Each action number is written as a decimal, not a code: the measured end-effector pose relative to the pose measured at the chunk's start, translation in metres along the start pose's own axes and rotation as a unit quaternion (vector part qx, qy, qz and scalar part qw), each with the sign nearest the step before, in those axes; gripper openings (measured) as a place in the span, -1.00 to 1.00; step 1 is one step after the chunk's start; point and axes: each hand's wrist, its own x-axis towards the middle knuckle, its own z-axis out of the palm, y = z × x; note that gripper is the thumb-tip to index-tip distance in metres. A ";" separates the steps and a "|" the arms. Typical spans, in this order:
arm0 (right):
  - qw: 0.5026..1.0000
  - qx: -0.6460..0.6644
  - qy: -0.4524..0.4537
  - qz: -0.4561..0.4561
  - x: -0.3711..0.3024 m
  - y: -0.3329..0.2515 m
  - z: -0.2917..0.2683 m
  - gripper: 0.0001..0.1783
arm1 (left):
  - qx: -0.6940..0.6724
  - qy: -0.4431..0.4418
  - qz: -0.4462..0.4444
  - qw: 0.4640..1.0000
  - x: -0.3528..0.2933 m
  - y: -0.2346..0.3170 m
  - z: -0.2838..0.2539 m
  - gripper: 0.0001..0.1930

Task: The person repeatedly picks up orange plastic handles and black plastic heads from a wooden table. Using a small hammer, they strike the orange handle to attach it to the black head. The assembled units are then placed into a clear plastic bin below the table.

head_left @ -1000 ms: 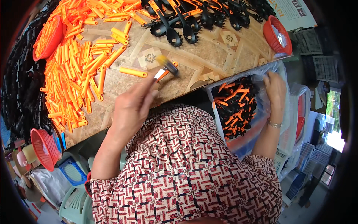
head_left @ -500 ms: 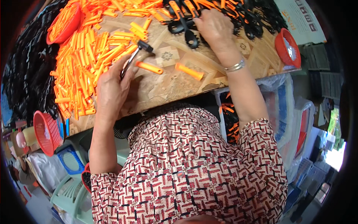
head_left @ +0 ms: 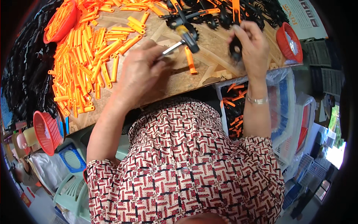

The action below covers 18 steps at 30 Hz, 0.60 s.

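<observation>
Shifted rightward since earlier, right grip [head_left: 256, 49] clamps 1 orange-handled utensil [head_left: 234, 44]; left grip [head_left: 141, 71] clasps a hammer [head_left: 191, 41] (tilted).

Loose handles [head_left: 87, 56] were bright orange. Hammer [head_left: 189, 39] had a black-and-yellow head, silver shaft. Utensils [head_left: 224, 18] were black with orange handles. Tabletop [head_left: 160, 31] was tan with angular brown patterning. Shirt [head_left: 182, 160] was cream with interlocking red and black bars. Baskets [head_left: 46, 132] were red, bracelet [head_left: 258, 100] silver.

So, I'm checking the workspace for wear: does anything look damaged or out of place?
Yes: a dark, ragged patch on the table's near edge interrupts the tile pattern and may be chipping. One orange handle lies apart from the pile; nothing else stands out.
</observation>
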 end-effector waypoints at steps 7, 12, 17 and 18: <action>0.977 0.055 -0.023 0.204 -0.089 0.022 -0.031 -0.89 | -0.087 0.010 0.068 0.994 0.014 0.022 0.020 -0.71; 0.973 0.104 0.003 0.204 -0.101 0.028 -0.028 -0.87 | 0.065 -0.034 0.148 0.986 0.003 0.027 0.046 -0.74; 0.983 0.078 -0.024 0.167 -0.099 0.023 -0.017 -0.88 | 0.102 0.013 -0.021 0.995 -0.031 -0.007 0.003 -0.78; 0.981 0.087 -0.032 0.170 -0.099 0.021 -0.014 -0.88 | 0.110 0.011 -0.051 0.993 -0.040 -0.016 -0.011 -0.76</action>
